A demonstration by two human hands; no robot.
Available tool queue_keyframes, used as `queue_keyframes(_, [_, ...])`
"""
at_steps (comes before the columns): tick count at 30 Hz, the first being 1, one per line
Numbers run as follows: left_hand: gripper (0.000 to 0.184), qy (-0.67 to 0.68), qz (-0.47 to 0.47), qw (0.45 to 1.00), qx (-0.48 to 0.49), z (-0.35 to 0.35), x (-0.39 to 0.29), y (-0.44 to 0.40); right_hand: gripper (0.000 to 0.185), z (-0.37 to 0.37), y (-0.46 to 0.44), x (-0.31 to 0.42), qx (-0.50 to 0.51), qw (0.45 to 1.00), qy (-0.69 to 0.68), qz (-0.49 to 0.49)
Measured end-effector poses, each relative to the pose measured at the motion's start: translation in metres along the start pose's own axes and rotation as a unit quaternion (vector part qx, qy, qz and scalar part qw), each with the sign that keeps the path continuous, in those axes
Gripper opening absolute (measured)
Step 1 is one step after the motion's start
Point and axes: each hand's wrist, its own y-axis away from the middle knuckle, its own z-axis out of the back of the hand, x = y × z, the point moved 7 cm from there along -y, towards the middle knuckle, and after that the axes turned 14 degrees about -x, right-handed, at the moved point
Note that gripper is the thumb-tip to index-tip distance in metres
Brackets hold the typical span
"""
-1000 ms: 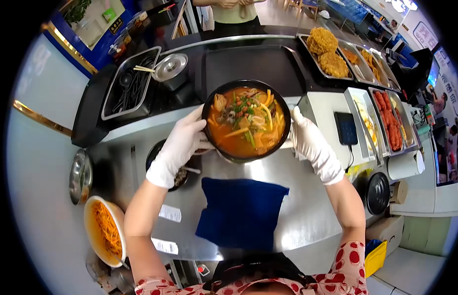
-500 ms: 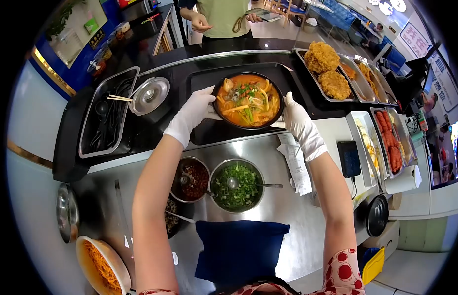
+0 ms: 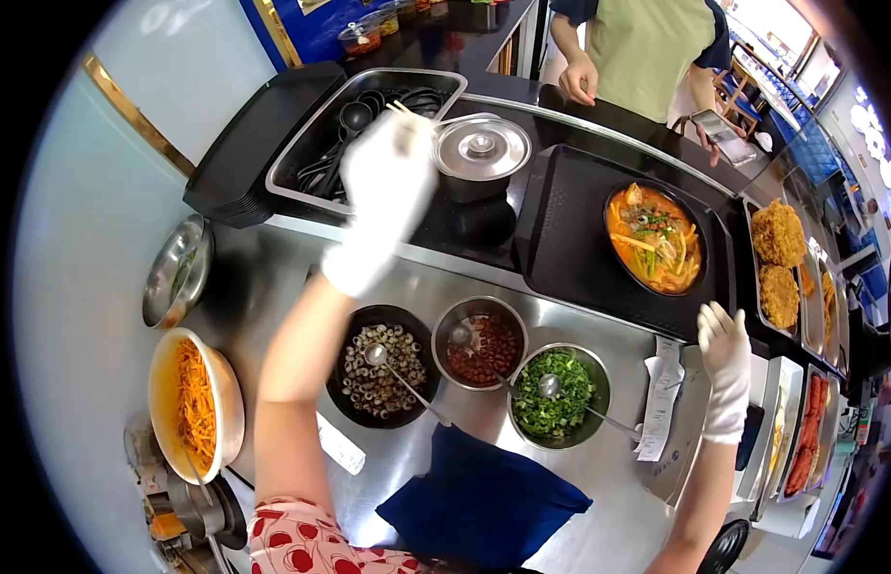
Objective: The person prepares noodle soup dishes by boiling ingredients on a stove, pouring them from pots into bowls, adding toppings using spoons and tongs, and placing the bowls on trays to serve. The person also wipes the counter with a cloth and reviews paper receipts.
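My left hand, white-gloved and smeared by motion, is over a metal bin of black ladles and spoons. Light wooden sticks show just beyond its fingers; whether it touches them is unclear. Right beside it, a small pot with a metal lid stands on the black counter. My right hand, also gloved, is apart from everything with fingers extended, near the front edge of a black serving tray. On that tray rests a black bowl of red soup with noodles and chopped greens.
Bowls of chopped greens, red topping and small snails or shells hold spoons. A receipt lies at right, fried cutlets beyond. Stacked black trays stand left. A person holding a phone stands across the counter.
Both hands have let go of the soup bowl, which now rests on the tray. My left hand has swung left to the utensil bin; my right has drawn back. The view has turned left.
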Motion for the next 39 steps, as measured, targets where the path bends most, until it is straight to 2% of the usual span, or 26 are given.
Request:
queue_keyframes(1, [0.019, -0.109, 0.026, 0.994, -0.006, 0.007, 0.046, -0.024, 0.062, 0.012, 0.006, 0.002, 0.003, 1.000, 0.009, 0.007])
queue_keyframes(2, [0.018, -0.202, -0.034, 0.978, -0.026, 0.009, 0.093, -0.044, 0.059, 0.022, 0.012, 0.003, 0.002, 1.000, 0.013, 0.013])
queue_keyframes(4, [0.021, -0.297, -0.084, 0.949, 0.067, -0.003, 0.200, -0.073, 0.055, 0.030, 0.028, 0.003, -0.024, 0.999, 0.024, 0.026])
queue_keyframes(5, [0.024, -0.363, -0.055, 0.922, 0.124, -0.008, 0.220, -0.075, 0.053, 0.034, 0.034, 0.001, -0.015, 0.999, 0.028, 0.033])
queue_keyframes(7, [0.026, -0.346, -0.008, 0.920, 0.184, -0.022, 0.253, -0.077, 0.050, 0.033, 0.053, -0.002, -0.066, 0.997, 0.036, 0.037])
queue_keyframes(9, [0.027, -0.395, 0.007, 0.890, 0.226, -0.038, 0.243, -0.071, 0.044, 0.034, 0.068, -0.006, -0.045, 0.998, 0.033, 0.008])
queue_keyframes(10, [0.024, -0.409, -0.011, 0.892, 0.190, -0.038, 0.226, -0.067, 0.043, 0.034, 0.075, -0.006, -0.039, 0.999, 0.035, 0.014])
queue_keyframes(13, [0.024, -0.475, -0.049, 0.858, 0.190, -0.054, 0.230, -0.062, 0.042, 0.044, 0.086, -0.008, -0.034, 0.998, 0.038, 0.021])
queue_keyframes(15, [0.023, -0.443, -0.090, 0.883, 0.125, -0.054, 0.223, -0.066, 0.042, 0.053, 0.092, -0.009, -0.037, 0.998, 0.038, 0.022])
queue_keyframes(18, [0.018, -0.414, -0.274, 0.868, 0.019, -0.039, 0.195, -0.073, 0.040, 0.061, 0.097, -0.008, -0.042, 0.998, 0.029, 0.021])
queue_keyframes(21, [0.017, -0.436, -0.306, 0.846, 0.022, -0.017, 0.176, -0.086, 0.037, 0.066, 0.103, -0.007, -0.052, 0.998, 0.014, 0.018])
queue_keyframes(24, [0.012, -0.466, -0.360, 0.808, 0.022, 0.012, 0.142, -0.093, 0.037, 0.070, 0.103, -0.009, -0.054, 0.998, 0.019, 0.023])
queue_keyframes(27, [0.010, -0.539, -0.399, 0.740, 0.049, 0.027, 0.132, -0.109, 0.038, 0.054, 0.108, -0.010, -0.035, 0.999, 0.009, 0.021])
queue_keyframes(28, [0.009, -0.579, -0.432, 0.689, 0.061, 0.027, 0.128, -0.107, 0.039, 0.048, 0.111, -0.011, -0.032, 0.999, 0.014, 0.027])
queue_keyframes(31, [0.009, -0.606, -0.433, 0.665, 0.053, 0.040, 0.118, -0.116, 0.039, 0.036, 0.114, -0.019, 0.006, 1.000, 0.002, 0.012])
queue_keyframes(33, [0.007, -0.603, -0.407, 0.684, 0.042, 0.052, 0.112, -0.125, 0.037, 0.024, 0.122, -0.021, 0.020, 1.000, 0.001, 0.003])
queue_keyframes(35, [0.006, -0.517, -0.386, 0.764, -0.005, 0.065, 0.093, -0.124, 0.036, 0.017, 0.127, -0.027, 0.041, 0.999, 0.002, -0.007])
queue_keyframes(38, [0.010, -0.328, -0.411, 0.843, -0.115, 0.057, 0.027, -0.078, 0.039, -0.024, 0.153, -0.039, 0.059, 0.997, 0.051, 0.022])
queue_keyframes(39, [0.013, -0.302, -0.391, 0.865, -0.088, 0.043, -0.003, -0.054, 0.037, -0.049, 0.173, -0.036, 0.060, 0.992, 0.103, 0.045])
